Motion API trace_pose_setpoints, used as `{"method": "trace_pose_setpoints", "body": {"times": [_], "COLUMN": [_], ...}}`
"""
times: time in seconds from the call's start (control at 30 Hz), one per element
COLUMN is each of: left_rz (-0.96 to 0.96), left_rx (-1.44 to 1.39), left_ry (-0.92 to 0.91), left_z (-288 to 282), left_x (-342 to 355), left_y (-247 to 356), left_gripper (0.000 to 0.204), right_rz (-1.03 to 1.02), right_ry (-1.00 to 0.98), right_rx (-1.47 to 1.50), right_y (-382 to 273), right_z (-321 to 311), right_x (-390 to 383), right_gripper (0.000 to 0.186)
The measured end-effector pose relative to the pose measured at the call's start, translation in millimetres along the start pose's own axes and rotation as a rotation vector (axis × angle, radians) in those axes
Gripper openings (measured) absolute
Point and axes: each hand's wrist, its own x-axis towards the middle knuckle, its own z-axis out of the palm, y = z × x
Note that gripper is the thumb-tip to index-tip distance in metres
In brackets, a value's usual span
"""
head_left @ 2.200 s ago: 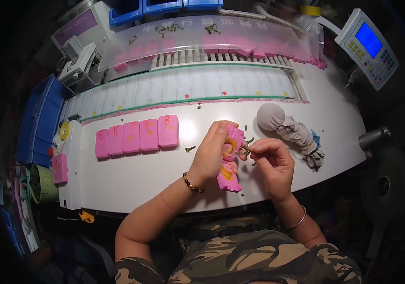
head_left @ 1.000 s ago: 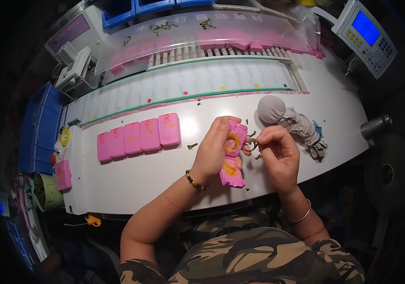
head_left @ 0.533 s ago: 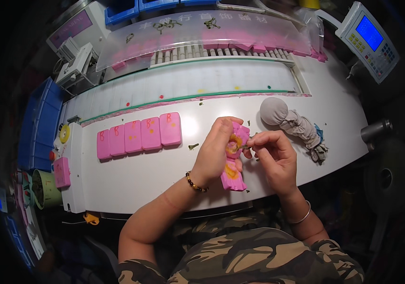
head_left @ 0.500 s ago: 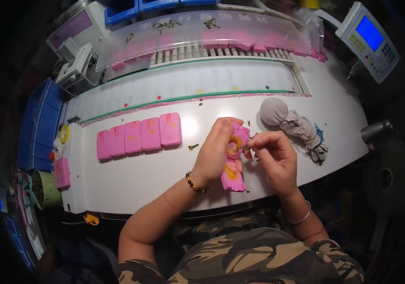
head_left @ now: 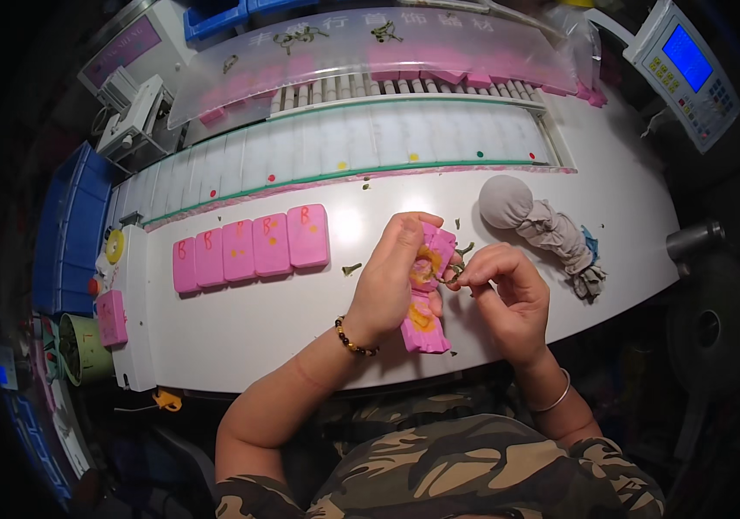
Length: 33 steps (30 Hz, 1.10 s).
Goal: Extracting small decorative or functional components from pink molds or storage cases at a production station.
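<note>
My left hand (head_left: 383,290) is closed round an opened pink rubber mould (head_left: 426,336), whose inner faces are stained yellow around the cavity. Just right of the mould, my right hand (head_left: 515,303) pinches a small dark green branched wax piece (head_left: 463,254) between thumb and fingertips. The piece lies close beside the mould's right edge; whether it still touches the rubber is hard to tell. Five pink mould blocks with red marks (head_left: 255,248), several in all, stand in a row to the left.
A grey cloth-wrapped bundle (head_left: 536,227) lies to the right. Behind runs a long glass-edged tray (head_left: 301,147) with coloured dots. Small green scraps (head_left: 351,269) dot the white table. A keypad panel (head_left: 685,73) stands far right, a blue bin (head_left: 71,229) far left.
My right hand has shifted slightly right, away from the mould. More of the green wax piece now shows beside the mould. My left hand keeps its hold.
</note>
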Motion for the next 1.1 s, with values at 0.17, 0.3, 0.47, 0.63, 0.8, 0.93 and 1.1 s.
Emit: {"method": "trace_pose_setpoints", "body": {"times": [0.17, 0.3, 0.47, 0.63, 0.8, 0.93, 1.1], "left_rz": [-0.015, -0.036, -0.054, -0.06, -0.058, -0.044, 0.001], "left_rx": [-0.002, 0.005, -0.009, -0.027, -0.027, -0.036, -0.022], "left_ry": [-0.002, -0.002, -0.017, 0.002, -0.007, 0.005, 0.033], "left_z": [0.4, 0.7, -1.3, 0.7, 0.9, -0.1, 0.6], "left_x": [-0.9, -0.6, -0.8, -0.3, -0.7, 0.1, 1.5], "left_y": [0.9, 0.3, -1.2, 0.7, 2.4, 0.0, -1.3], "left_gripper": [0.043, 0.043, 0.043, 0.042, 0.041, 0.043, 0.045], "right_rz": [0.082, 0.102, 0.146, 0.143, 0.054, -0.128, -0.337], "right_ry": [0.009, 0.011, 0.029, 0.021, 0.045, 0.01, 0.004], "right_rx": [0.114, 0.15, 0.175, 0.104, -0.125, -0.371, -0.668], "right_y": [-1.2, 0.2, 4.7, 3.2, 2.5, -5.0, -11.7], "right_z": [2.5, 2.4, 1.5, 1.6, 3.9, -1.0, -4.5], "right_x": [0.5, -0.2, -1.6, -0.9, 1.2, 10.2, 14.8], "right_gripper": [0.02, 0.017, 0.016, 0.016, 0.021, 0.026, 0.032]}}
